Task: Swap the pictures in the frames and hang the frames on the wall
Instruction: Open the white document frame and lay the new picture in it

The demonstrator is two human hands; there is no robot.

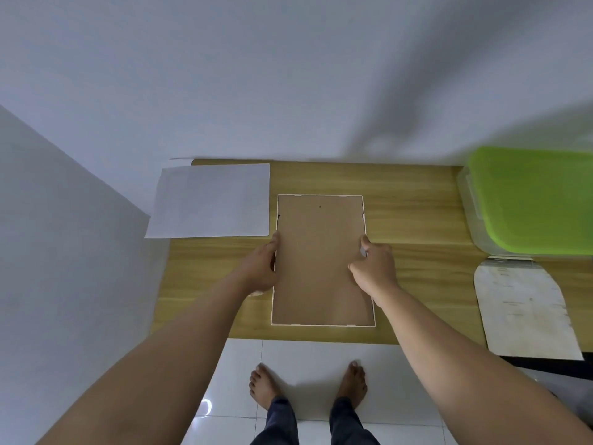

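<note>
A picture frame (321, 226) lies face down on the wooden table (410, 200), its brown backing board up inside a thin white rim. My left hand (261, 268) rests against the frame's left edge, fingers along the rim. My right hand (375, 268) sits on the right edge, thumb and fingers pressing at a small clip there. A white sheet of paper (210, 200) lies flat at the table's far left, hanging a little over the edge. No picture side is visible.
A clear plastic box with a green lid (532, 200) stands at the table's right end. A worn white sheet (523, 306) lies in front of it. A plain wall rises behind the table. My bare feet stand on white floor tiles (308, 351).
</note>
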